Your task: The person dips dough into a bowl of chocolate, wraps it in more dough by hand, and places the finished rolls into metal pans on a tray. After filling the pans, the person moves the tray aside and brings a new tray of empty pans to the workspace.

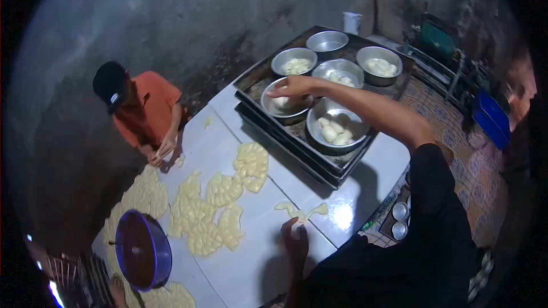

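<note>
My right hand (290, 86) reaches over a round metal tin (294, 117) at the left front of the tray stack. Its bent fingers are closed around a pale piece of dough (281, 102) inside that tin; the fingertips are partly hidden. Down on the white table, my left hand (295, 241) has its fingers apart, with the tips touching a thin, stretched dough strip (299, 213). Beside the right forearm, another tin (338, 145) contains several dough balls (335, 131).
Dark stacked trays (251, 92) bear several tins. Flattened dough (197, 217) spreads over the white table (260, 256), near a purple basin (165, 251). Across from me, a person in an orange shirt (154, 105) handles dough. Another person's striped clothing (94, 276) shows at lower left.
</note>
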Demonstrator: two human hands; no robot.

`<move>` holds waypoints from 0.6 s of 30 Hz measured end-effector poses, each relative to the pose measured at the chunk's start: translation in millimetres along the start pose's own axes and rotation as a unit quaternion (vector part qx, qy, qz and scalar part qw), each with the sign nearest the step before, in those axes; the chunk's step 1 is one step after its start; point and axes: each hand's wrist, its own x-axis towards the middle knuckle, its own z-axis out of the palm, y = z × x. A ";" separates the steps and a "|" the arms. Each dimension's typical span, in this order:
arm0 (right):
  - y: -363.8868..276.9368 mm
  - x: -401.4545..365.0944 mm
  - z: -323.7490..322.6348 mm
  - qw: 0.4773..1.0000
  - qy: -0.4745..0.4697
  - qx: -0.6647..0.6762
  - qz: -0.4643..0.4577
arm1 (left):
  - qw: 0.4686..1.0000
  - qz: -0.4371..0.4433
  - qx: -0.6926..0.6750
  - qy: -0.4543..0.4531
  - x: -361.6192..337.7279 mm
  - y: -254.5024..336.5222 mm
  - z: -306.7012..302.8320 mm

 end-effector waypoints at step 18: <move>66.1 -251.0 206.7 0.970 -0.131 -0.033 -0.203 | 0.984 0.023 0.154 -0.090 -1.2 -41.3 5.1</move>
